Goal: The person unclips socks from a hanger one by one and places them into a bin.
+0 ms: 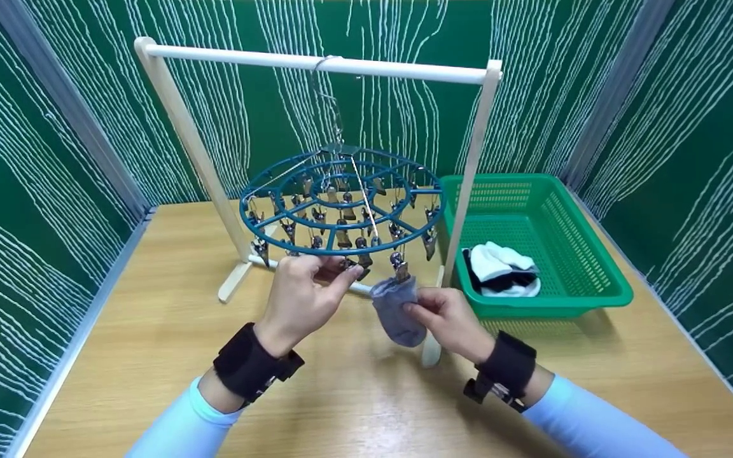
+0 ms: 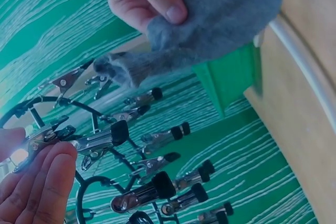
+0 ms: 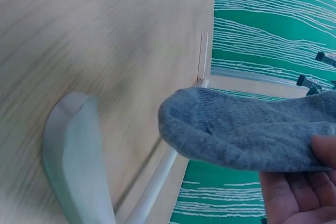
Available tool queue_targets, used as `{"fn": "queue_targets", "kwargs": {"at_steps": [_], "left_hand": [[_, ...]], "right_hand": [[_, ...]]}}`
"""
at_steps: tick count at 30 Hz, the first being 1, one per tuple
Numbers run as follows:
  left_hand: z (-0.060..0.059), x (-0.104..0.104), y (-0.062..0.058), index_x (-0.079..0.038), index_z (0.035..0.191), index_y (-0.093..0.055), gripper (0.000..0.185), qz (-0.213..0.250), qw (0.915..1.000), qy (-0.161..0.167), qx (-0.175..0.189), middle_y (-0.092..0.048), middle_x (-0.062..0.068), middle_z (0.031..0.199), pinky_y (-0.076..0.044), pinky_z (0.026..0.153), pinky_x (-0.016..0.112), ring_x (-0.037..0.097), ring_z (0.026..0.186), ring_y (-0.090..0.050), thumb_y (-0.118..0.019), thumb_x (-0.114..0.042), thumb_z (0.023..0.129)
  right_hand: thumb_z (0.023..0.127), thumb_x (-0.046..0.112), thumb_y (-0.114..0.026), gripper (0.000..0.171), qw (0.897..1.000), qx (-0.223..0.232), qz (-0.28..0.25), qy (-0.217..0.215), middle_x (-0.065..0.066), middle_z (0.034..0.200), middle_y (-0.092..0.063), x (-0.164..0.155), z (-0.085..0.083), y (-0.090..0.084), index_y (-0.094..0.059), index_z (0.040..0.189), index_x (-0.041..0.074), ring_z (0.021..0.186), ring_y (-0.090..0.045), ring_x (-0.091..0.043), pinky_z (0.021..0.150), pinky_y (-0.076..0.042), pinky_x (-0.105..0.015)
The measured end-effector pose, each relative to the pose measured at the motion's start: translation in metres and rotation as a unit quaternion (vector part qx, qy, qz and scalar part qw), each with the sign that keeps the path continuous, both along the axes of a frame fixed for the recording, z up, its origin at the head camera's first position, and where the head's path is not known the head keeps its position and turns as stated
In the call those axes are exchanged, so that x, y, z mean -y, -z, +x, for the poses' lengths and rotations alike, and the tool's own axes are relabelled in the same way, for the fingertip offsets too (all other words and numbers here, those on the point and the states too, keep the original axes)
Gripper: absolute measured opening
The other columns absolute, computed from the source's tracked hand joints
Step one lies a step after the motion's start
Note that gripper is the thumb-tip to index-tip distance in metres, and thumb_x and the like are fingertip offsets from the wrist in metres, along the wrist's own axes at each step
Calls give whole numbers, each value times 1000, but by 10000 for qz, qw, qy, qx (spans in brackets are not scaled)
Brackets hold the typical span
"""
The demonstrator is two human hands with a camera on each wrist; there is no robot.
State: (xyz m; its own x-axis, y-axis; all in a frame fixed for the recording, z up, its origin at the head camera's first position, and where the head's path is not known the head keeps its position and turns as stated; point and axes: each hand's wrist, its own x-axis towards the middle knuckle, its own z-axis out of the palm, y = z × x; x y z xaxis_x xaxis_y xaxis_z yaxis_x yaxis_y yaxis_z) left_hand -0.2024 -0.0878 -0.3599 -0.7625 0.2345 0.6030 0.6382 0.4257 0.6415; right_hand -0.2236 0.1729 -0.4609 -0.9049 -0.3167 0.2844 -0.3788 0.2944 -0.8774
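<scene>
At the frame's centre, the small grey knitted sock hangs from one metal clip of the round teal plastic peg hanger. The right hand pinches it; the left hand pinches a neighbouring clip. A tug could free the sock or swing the hanger. The green plastic mesh basket, at right, holds white-and-black socks.

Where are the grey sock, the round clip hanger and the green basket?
grey sock (image 1: 397,312): head view, middle of the hanging body.
round clip hanger (image 1: 341,250): head view, front of the blue outer ring.
green basket (image 1: 548,306): head view, front rim.
</scene>
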Motion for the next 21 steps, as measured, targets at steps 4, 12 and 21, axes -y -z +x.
{"fn": "queue_targets", "kwargs": {"at_steps": [4, 12, 21], "left_hand": [[-1, 1, -1, 2, 94, -82, 14, 0, 10000, -16, 29, -82, 12, 85, -66, 70, 29, 22, 71, -78, -84, -12, 96], [-1, 1, -1, -1, 94, -82, 15, -29, 10000, -87, 0, -83, 10, 85, -66, 70, 29, 20, 72, -78, -85, -16, 96], [-1, 1, 0, -2, 94, -83, 16, -27, 9998, -187, 42, -83, 10, 86, -68, 72, 37, 21, 74, -80, -86, -18, 96]], "right_hand": [[100, -4, -70, 10, 9998, -138, 169, 11, -22, 101, -81, -13, 4, -4, -80, 104, -5, 84, -73, -11, 76, -61, -20], [96, -9, -72, 14, 9962, -689, 537, 39, -25, 101, -82, -40, 12, -24, -80, 107, -7, 81, -80, -22, 71, -65, -22], [96, -10, -70, 16, 9924, -646, 859, 594, -25, 104, -81, -77, 12, -62, -81, 108, -6, 82, -72, -3, 72, -62, -18]]}}
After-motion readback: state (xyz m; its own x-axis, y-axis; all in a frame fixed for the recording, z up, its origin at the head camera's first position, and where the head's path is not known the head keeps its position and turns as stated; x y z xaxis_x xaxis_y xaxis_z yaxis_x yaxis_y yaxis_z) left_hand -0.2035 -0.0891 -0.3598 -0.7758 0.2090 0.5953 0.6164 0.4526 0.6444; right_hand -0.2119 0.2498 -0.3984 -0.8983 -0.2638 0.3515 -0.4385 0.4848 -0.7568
